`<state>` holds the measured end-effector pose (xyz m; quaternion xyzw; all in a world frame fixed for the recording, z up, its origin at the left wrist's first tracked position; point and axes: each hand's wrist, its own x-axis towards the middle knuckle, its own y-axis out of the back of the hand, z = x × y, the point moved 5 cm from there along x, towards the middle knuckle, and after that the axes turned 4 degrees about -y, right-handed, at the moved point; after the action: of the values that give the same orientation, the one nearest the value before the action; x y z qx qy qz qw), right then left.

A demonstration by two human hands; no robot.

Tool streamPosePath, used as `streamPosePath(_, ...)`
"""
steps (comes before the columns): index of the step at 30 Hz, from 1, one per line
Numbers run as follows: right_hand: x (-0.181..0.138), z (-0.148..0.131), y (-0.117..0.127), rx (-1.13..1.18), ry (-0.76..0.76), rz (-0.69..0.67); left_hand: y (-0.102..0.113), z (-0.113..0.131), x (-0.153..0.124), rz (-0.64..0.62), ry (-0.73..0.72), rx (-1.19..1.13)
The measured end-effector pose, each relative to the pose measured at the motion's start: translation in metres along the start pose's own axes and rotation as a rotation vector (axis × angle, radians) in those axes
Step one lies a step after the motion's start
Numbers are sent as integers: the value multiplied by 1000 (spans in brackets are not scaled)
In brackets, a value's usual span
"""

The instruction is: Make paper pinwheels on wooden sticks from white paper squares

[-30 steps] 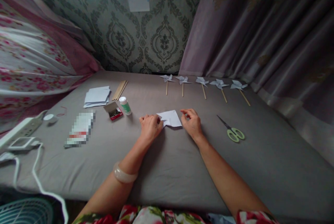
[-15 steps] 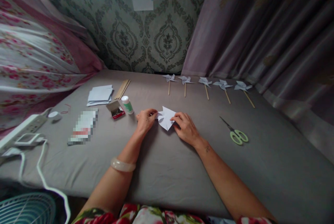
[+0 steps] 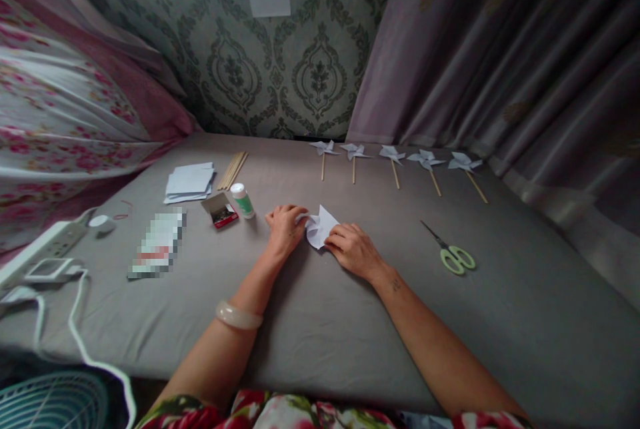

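A white paper pinwheel [image 3: 320,225], partly folded with pointed corners, is held between my two hands just above the grey sheet. My left hand [image 3: 287,230] pinches its left side, fingers closed on the paper and a pale bangle on the wrist. On the lower right edge, my right hand [image 3: 354,250] has its fingers closed on the paper. Left of my left hand stand a glue stick [image 3: 243,202] with a white cap and a small open red box [image 3: 221,213] of tiny items. Scissors [image 3: 453,255] with light green handles lie to the right.
Several finished pinwheels on sticks [image 3: 425,162] lie along the back right. A stack of white paper [image 3: 190,182] and several wooden sticks [image 3: 233,171] rest at the back left. A power strip [image 3: 47,252] with white cables lies at the left edge, above a fan [image 3: 53,402].
My left hand has moved slightly right, further over the pinwheel's left side. My right hand has shifted a little down and left along its edge, and a paper corner has curled inward.
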<state>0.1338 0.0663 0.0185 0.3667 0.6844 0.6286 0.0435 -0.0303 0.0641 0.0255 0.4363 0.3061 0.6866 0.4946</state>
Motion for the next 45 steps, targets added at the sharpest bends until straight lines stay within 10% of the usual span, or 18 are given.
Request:
streamPosePath(9, 0, 1, -2, 39, -51, -78, 1, 28, -16, -182, -248, 106)
streamPosePath(45, 7, 14, -14, 368, -690, 53, -4, 28, -17, -241, -285, 120)
